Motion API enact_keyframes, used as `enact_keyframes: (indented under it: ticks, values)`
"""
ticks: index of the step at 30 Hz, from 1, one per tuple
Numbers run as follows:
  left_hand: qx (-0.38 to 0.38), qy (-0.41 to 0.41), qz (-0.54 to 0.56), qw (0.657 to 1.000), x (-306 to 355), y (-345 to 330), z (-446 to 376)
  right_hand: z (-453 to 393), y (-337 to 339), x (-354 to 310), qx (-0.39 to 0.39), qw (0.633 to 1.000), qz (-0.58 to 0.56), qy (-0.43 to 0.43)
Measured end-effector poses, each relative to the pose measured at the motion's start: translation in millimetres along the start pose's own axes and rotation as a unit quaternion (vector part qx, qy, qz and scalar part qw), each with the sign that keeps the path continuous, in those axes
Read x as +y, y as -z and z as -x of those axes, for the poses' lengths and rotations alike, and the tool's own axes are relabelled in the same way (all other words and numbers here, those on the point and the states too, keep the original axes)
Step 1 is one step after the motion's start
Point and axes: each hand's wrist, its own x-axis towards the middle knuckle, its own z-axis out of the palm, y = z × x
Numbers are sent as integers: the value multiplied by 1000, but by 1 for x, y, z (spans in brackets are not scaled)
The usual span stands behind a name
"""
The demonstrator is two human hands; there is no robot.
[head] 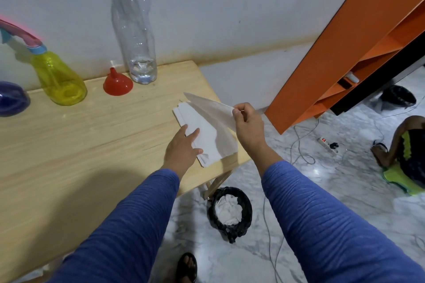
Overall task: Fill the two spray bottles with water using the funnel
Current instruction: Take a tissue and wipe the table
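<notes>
Water work looks close to finished, as far as I can judge from here. My right hand (247,122) pinches the top sheet of tissue (213,110) between thumb and fingers, its grip narrow and closed on the paper, lifting that sheet off the stack of tissues (202,145) near the counter's right edge. My left hand (182,149) lies flat with fingers spread, pressing the stack down, holding nothing.

At the back of the counter (92,145), the yellow spray bottle (58,78) stands upright with its pink and blue spray head screwed on. Just left of it, the purple spray bottle (11,99) is cut off by the frame, so I cannot tell whether its head is on or how full it is. The yellow one's level is hard to read through the tinted plastic too.

The red funnel (118,84) sits mouth down on the counter between the yellow bottle and the tall clear water bottle (135,30), apart from both. That clear bottle holds only a little water at the bottom, which suggests most has gone into the sprayers.

My guess is that filling is done and I am taking tissue to wipe up. A bin (230,211) with crumpled tissue stands on the floor below the counter's edge.
</notes>
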Motion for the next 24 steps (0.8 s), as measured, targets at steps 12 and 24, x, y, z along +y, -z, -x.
enact_keyframes:
  ticks: [12,24]
  values:
    - [8,25,56,998,8,21,4,-25,5,-55,-23,996,1,86]
    - [99,108,525,839,-9,166,-7,-24,-83,-117,-263,952,-13,155]
